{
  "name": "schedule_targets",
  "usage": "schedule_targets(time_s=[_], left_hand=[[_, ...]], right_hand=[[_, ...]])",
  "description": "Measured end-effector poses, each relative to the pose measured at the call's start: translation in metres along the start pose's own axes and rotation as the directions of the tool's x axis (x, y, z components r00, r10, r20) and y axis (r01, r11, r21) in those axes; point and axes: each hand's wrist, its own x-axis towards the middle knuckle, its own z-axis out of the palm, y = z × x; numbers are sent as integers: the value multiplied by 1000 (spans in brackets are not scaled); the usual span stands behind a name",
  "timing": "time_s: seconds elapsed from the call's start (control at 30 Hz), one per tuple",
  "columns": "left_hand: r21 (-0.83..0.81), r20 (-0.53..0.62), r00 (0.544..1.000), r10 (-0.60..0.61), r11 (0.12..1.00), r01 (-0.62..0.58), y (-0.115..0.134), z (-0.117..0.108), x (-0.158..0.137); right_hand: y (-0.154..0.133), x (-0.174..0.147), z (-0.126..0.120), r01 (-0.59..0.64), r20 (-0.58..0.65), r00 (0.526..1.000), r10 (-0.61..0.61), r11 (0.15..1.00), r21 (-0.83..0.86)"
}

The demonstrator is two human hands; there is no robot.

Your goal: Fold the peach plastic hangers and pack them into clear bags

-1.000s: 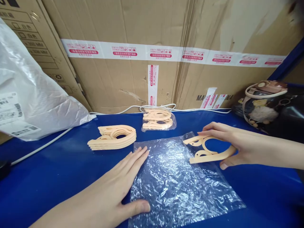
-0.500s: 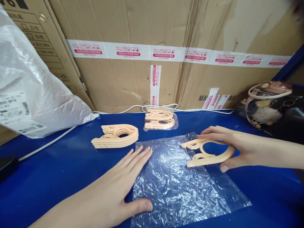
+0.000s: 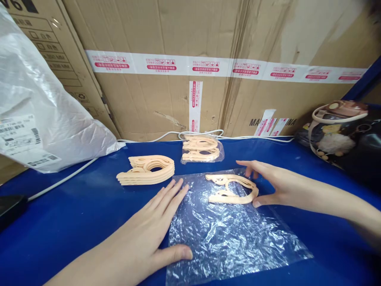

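Observation:
A beige folding hanger (image 3: 242, 200) lies folded, mostly within the mouth end of a clear plastic bag (image 3: 220, 238). My right hand (image 3: 275, 180) is at the hanger's rounded end, the thumb at its near edge and the curled fingers at its far edge, with the index finger stretched out. My left hand (image 3: 149, 234) lies flat with fingers spread, its fingertips and thumb on the bag's left side. Left of the bag sits a stack of folded beige hangers (image 3: 145, 176). Behind it, a wrapped pack of hangers (image 3: 202, 149) rests in clear plastic.
Cardboard boxes (image 3: 166, 103) stand along the back of the blue table (image 3: 74, 222). A white cable (image 3: 160, 137) runs along their foot. On the left are a white mailing bag (image 3: 59, 111) and a black object (image 3: 12, 208); a bag with a fluffy charm (image 3: 336, 143) sits at right.
My right hand has slid the folding hanger leftward, further into the plastic bag, and its index finger has straightened. My left hand stays almost in place on the bag.

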Motion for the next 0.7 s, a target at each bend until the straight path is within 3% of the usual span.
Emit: schedule_targets(time_s=[0.13,0.27,0.5,0.7], left_hand=[[-9,-54,998,-34,999,34,2,5,-4],[-30,-71,997,-7,1000,5,3,7,-3],[21,-12,999,32,999,-31,3,2,1],[66,-110,989,102,993,-95,4,6,3]], right_hand=[[-2,3,2,14,25,1000,-15,999,43],[-20,12,16,53,-43,998,-47,985,165],[-30,19,36,13,-155,987,46,932,362],[-28,22,43,35,-171,984,41,909,416]])
